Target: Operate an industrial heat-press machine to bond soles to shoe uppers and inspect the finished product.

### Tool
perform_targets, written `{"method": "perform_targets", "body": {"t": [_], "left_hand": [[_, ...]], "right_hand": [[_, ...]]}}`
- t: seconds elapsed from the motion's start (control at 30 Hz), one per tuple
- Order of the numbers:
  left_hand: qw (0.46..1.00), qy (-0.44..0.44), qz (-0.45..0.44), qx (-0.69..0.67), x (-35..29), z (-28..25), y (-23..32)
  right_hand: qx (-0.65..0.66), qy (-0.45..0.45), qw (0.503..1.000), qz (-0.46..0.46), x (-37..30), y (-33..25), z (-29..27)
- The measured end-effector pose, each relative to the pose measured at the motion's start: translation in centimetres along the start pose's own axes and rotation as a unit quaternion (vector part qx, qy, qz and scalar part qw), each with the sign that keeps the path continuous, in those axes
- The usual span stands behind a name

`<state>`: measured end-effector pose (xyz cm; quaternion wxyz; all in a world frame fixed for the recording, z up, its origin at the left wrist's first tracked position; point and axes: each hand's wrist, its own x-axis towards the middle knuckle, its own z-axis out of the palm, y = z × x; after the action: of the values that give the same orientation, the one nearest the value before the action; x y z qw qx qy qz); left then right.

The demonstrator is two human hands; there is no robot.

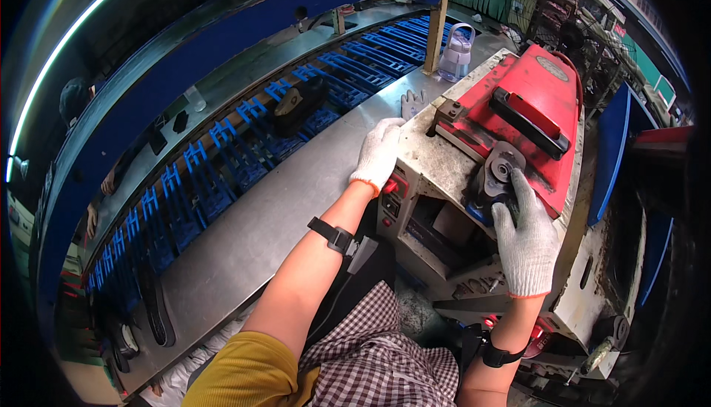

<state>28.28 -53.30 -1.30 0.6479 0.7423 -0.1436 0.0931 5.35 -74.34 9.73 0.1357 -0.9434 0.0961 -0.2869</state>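
Observation:
My left hand [378, 157], in a white knit glove with an orange cuff, rests at the near-left corner of a cream metal machine [437, 149]. Its fingers lie close together and are partly foreshortened, so their grip is unclear. On the machine's top is a scuffed red cover [537, 85] with a black bar handle [527, 124]. My right hand [529, 240], gloved the same way, has index finger and thumb stretched apart. The index fingertip touches a dark lobed part [503, 166] with a ringed centre, at the cover's near edge. Its other fingers are mostly hidden.
Left of the machine runs a steel table [244, 240] beside a conveyor with blue racks [196, 166]. A dark shoe [296, 103] sits on the racks; a black sole [154, 307] lies lower left. A lilac bottle [455, 55] stands behind. Another person's hand [92, 220] shows far left.

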Motion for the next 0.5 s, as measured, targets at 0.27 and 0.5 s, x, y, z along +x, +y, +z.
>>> {"method": "perform_targets", "body": {"t": [0.27,0.5], "left_hand": [[1.0,0.004,0.017,0.017,-0.1,-0.43,-0.11],[0.999,-0.003,0.009,0.033,0.03,-0.45,-0.51]], "right_hand": [[0.019,0.009,1.0,-0.004,0.03,-0.35,0.26],[0.026,0.016,0.999,-0.012,-0.09,-0.38,0.19]]}}
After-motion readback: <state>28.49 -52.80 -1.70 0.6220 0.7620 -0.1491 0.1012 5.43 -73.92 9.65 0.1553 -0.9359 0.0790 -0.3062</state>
